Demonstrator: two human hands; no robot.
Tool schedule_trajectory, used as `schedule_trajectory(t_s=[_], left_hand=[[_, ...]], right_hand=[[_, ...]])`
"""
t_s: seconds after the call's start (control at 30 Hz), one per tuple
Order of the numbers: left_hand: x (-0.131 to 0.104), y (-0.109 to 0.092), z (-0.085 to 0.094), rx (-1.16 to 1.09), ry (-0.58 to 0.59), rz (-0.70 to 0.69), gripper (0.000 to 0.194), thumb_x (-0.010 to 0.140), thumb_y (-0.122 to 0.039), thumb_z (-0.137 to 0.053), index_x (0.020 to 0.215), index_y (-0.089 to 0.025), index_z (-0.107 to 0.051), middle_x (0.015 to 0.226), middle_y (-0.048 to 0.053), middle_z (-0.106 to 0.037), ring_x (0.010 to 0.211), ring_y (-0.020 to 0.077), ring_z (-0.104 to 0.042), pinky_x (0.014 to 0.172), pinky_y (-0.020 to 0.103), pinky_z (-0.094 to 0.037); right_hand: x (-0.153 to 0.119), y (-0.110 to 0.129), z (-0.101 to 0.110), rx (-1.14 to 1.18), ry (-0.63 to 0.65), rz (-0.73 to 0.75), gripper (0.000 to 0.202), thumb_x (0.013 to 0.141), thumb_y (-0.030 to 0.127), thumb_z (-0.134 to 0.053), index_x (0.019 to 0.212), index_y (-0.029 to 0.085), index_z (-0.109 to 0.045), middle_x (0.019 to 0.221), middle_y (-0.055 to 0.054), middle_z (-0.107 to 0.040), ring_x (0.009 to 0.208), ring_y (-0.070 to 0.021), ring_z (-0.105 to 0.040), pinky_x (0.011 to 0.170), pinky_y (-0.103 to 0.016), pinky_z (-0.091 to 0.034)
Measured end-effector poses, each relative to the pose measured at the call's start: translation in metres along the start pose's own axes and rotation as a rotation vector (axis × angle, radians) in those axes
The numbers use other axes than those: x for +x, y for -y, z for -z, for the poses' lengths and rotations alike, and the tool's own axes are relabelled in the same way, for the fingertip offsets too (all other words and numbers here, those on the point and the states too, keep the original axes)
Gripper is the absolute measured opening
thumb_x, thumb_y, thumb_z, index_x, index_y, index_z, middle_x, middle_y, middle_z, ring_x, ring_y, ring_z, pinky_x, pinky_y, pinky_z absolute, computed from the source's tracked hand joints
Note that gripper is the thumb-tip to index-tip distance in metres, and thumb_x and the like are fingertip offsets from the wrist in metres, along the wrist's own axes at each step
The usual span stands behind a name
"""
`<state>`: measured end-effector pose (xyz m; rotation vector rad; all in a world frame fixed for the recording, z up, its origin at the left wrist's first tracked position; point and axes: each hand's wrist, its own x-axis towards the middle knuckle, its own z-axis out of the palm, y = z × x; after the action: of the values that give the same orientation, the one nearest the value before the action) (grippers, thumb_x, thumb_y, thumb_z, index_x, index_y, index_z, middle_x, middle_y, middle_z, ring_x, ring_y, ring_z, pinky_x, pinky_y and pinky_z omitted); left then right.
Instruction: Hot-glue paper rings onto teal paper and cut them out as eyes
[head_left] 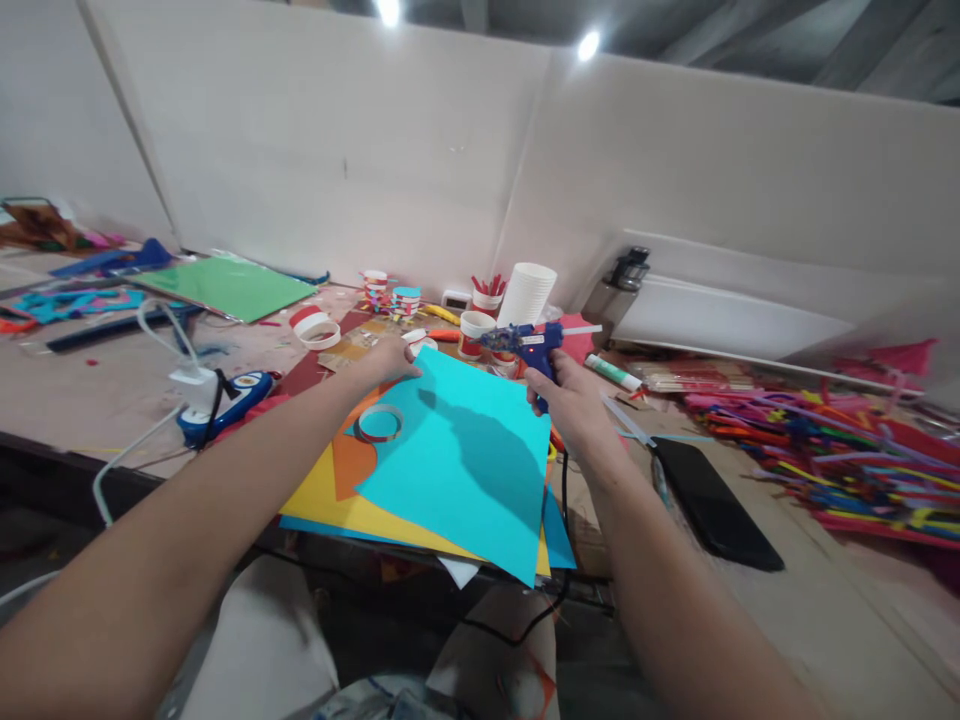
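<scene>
My right hand (564, 385) is closed round the handle of a blue hot glue gun (529, 343), which has a white glue stick in its back and points left above a bright blue sheet of paper (480, 450). My left hand (394, 362) is at the sheet's upper left corner, beside a small white round piece (424, 346); its fingertips are mostly hidden, so I cannot tell whether it grips anything. A paper ring (380, 424) with a red and white band lies on the blue sheet. Yellow paper (322, 498) and orange paper (354, 465) show beneath.
Paper cups (475, 333) and a white cup stack (529, 293) stand behind. A black phone (716, 503) and colourful pipe cleaners (832, 450) lie right. At left are a power strip (232, 405), a green sheet (225, 285) and a cup ring (315, 328). A black cord (566, 500) hangs over the edge.
</scene>
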<state>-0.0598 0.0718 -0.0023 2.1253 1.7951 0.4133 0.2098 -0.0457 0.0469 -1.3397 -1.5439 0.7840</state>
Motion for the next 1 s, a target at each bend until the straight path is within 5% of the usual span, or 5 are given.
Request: schedule_trajectory(t_s=[0.4, 0.63, 0.8, 1.0], left_hand=[[-0.010, -0.008, 0.005, -0.074, -0.013, 0.052, 0.016, 0.068, -0.031, -0.067, 0.065, -0.015, -0.066, 0.064, 0.005, -0.065, 0.065, 0.0181, -0.059, 0.057, 0.026, -0.040], [-0.028, 0.013, 0.025, -0.066, 0.179, 0.293, 0.019, 0.062, -0.021, -0.066, 0.050, -0.018, -0.050, 0.047, 0.003, -0.053, 0.047, 0.0152, -0.050, 0.048, 0.028, -0.037], [-0.029, 0.040, 0.035, -0.021, 0.279, 0.330, 0.025, 0.064, -0.021, -0.067, 0.045, -0.017, -0.050, 0.045, 0.006, -0.053, 0.040, 0.0146, -0.047, 0.045, 0.028, -0.034], [-0.027, 0.030, 0.032, -0.209, 0.280, 0.375, 0.025, 0.063, -0.024, -0.072, 0.051, -0.016, -0.052, 0.041, 0.005, -0.050, 0.038, 0.0126, -0.042, 0.041, 0.026, -0.029]], right_hand=[[-0.002, 0.007, -0.001, 0.004, -0.002, -0.017, 0.022, 0.077, 0.037, -0.058, 0.090, 0.021, -0.052, 0.058, 0.006, -0.052, 0.049, -0.0113, -0.048, 0.046, -0.025, -0.036], [-0.002, 0.005, -0.003, 0.013, 0.002, -0.008, 0.020, 0.079, 0.033, -0.058, 0.094, 0.020, -0.054, 0.061, 0.006, -0.053, 0.051, -0.0108, -0.048, 0.049, -0.025, -0.037], [-0.001, 0.002, -0.004, 0.063, 0.002, -0.006, 0.021, 0.080, 0.032, -0.057, 0.097, 0.021, -0.054, 0.066, 0.004, -0.054, 0.055, -0.0116, -0.051, 0.052, -0.025, -0.039], [-0.004, 0.012, -0.004, -0.015, -0.009, -0.028, 0.017, 0.080, 0.030, -0.057, 0.093, 0.020, -0.054, 0.061, 0.006, -0.052, 0.053, -0.0108, -0.049, 0.049, -0.024, -0.037]])
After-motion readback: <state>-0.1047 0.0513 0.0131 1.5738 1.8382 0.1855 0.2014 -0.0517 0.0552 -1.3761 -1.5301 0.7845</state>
